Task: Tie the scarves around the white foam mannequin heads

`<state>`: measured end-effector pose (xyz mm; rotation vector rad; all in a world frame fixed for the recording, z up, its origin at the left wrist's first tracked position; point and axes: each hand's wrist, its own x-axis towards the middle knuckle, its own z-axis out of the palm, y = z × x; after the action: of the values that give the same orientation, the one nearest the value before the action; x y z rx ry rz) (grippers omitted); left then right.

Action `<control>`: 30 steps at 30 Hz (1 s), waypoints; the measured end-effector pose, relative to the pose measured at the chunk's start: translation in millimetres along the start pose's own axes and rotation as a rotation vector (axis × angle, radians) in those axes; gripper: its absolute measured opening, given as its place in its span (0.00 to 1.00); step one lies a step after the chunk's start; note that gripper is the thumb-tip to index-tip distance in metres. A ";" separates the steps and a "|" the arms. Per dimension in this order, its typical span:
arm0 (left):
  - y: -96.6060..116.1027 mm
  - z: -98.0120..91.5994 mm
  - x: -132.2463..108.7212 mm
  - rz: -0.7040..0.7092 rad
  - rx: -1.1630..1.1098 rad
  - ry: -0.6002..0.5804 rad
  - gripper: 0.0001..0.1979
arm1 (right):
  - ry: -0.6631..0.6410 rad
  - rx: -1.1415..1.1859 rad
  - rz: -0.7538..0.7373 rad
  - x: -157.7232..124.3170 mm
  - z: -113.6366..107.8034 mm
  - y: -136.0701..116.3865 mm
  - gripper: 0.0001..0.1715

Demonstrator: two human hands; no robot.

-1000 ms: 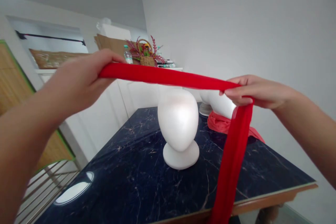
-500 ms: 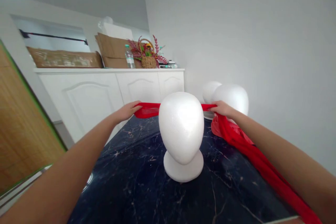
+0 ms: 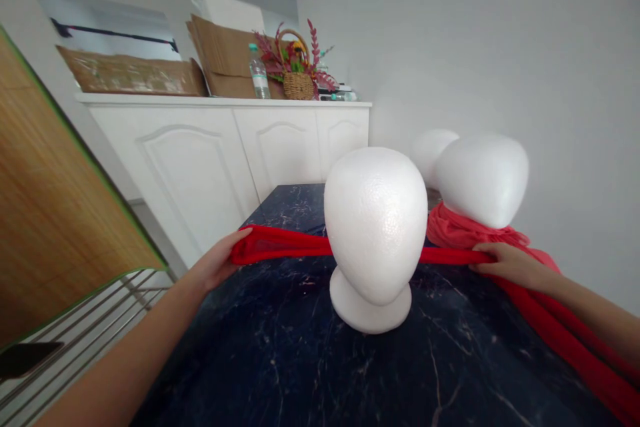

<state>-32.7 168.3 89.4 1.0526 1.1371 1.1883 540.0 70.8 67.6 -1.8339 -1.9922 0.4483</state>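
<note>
A white foam mannequin head (image 3: pixel 375 227) stands on a dark marble table (image 3: pixel 300 360). A long red scarf (image 3: pixel 285 243) runs behind its neck, stretched level from side to side. My left hand (image 3: pixel 217 261) grips the scarf's left end, fingers closed round it. My right hand (image 3: pixel 505 263) holds the scarf on the right side, fingers pressed on the cloth. The rest of the scarf trails along my right forearm toward the lower right corner.
A second foam head (image 3: pixel 483 177) with a coral scarf (image 3: pixel 470 233) round its neck stands at the right, a third head (image 3: pixel 431 150) behind it. White cabinets (image 3: pixel 225 147) carry cardboard, a water bottle (image 3: pixel 259 73) and a flower basket (image 3: pixel 297 77). A metal rack (image 3: pixel 85 320) lies lower left.
Both hands carried the taut red scarf from above the foam head, over it, and down behind it to neck height. The view has moved closer to the table.
</note>
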 end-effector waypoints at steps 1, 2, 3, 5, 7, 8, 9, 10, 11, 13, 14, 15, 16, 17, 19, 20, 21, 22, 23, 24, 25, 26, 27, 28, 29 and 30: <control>-4.2 -3.4 -0.4 0.024 -0.004 -0.007 0.10 | 0.018 0.019 0.000 -4.6 -1.8 3.7 0.15; -8.2 -5.8 0.0 0.054 -0.008 -0.014 0.11 | 0.035 0.044 0.002 -8.6 -3.5 5.3 0.16; -11.5 -6.9 0.9 0.087 -0.018 -0.015 0.12 | 0.048 0.069 0.001 -12.0 -5.0 4.9 0.16; -15.8 -4.8 2.6 0.137 -0.041 0.009 0.12 | 0.093 0.107 -0.011 -16.7 -7.1 -0.9 0.16; -16.9 2.0 3.8 0.162 -0.060 0.049 0.12 | 0.114 0.131 -0.022 -18.9 -7.5 -10.4 0.15; -16.6 6.5 4.1 0.175 -0.058 0.069 0.12 | 0.107 0.139 -0.027 -19.0 -7.0 -15.3 0.15; -16.1 11.1 4.4 0.190 -0.045 0.089 0.13 | 0.093 0.142 -0.030 -18.6 -6.1 -19.9 0.16; -15.6 15.4 4.7 0.210 -0.023 0.112 0.15 | 0.075 0.141 -0.032 -17.7 -4.8 -23.8 0.16; -15.4 19.2 5.2 0.234 0.007 0.137 0.16 | 0.049 0.140 -0.035 -16.5 -3.0 -27.0 0.16; -15.9 24.1 7.0 0.289 0.069 0.184 0.18 | 0.004 0.131 -0.037 -13.8 1.3 -31.9 0.17; -17.0 25.1 8.3 0.313 0.093 0.200 0.19 | -0.014 0.128 -0.037 -12.6 3.8 -33.9 0.17; -18.6 25.2 10.0 0.336 0.109 0.210 0.19 | -0.029 0.128 -0.039 -11.6 6.4 -35.7 0.17; -20.8 24.4 11.8 0.355 0.120 0.214 0.19 | -0.039 0.131 -0.043 -10.7 9.3 -37.3 0.16; -23.5 23.1 13.8 0.369 0.128 0.215 0.18 | -0.045 0.135 -0.048 -9.8 12.4 -38.8 0.16; -30.0 19.3 17.6 0.389 0.138 0.220 0.18 | -0.052 0.150 -0.059 -7.7 19.5 -40.6 0.16; -33.5 17.2 19.0 0.395 0.142 0.222 0.18 | -0.047 0.159 -0.065 -6.3 23.5 -40.7 0.16; -36.7 15.2 20.0 0.398 0.140 0.224 0.18 | -0.035 0.168 -0.074 -4.8 27.6 -40.3 0.17; -39.4 13.3 20.4 0.393 0.135 0.223 0.19 | -0.022 0.173 -0.083 -3.1 31.8 -39.4 0.17; -41.6 11.4 20.4 0.378 0.130 0.214 0.22 | -0.007 0.178 -0.090 -1.6 35.8 -38.3 0.18; -43.1 9.5 20.0 0.356 0.135 0.197 0.25 | 0.002 0.182 -0.096 -0.3 39.4 -37.1 0.18; -44.0 7.3 19.4 0.333 0.169 0.175 0.28 | 0.006 0.182 -0.098 0.6 42.4 -36.2 0.19; -44.4 4.9 19.1 0.322 0.249 0.151 0.30 | 0.004 0.180 -0.097 0.9 44.6 -35.7 0.19; -44.5 2.2 19.1 0.330 0.374 0.129 0.30 | 0.005 0.178 -0.095 0.7 46.0 -35.7 0.19; -44.5 -0.6 19.7 0.358 0.534 0.104 0.29 | 0.009 0.176 -0.094 -0.1 46.6 -36.4 0.19; -44.5 -3.3 20.8 0.399 0.708 0.071 0.27 | 0.013 0.174 -0.093 -1.3 46.5 -37.6 0.19; -44.5 -5.8 22.4 0.443 0.873 0.029 0.25 | 0.012 0.170 -0.090 -2.7 45.9 -39.2 0.18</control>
<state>-31.9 186.6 42.7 2.0331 1.5430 1.0329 483.6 65.9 46.5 -1.6339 -1.9549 0.5596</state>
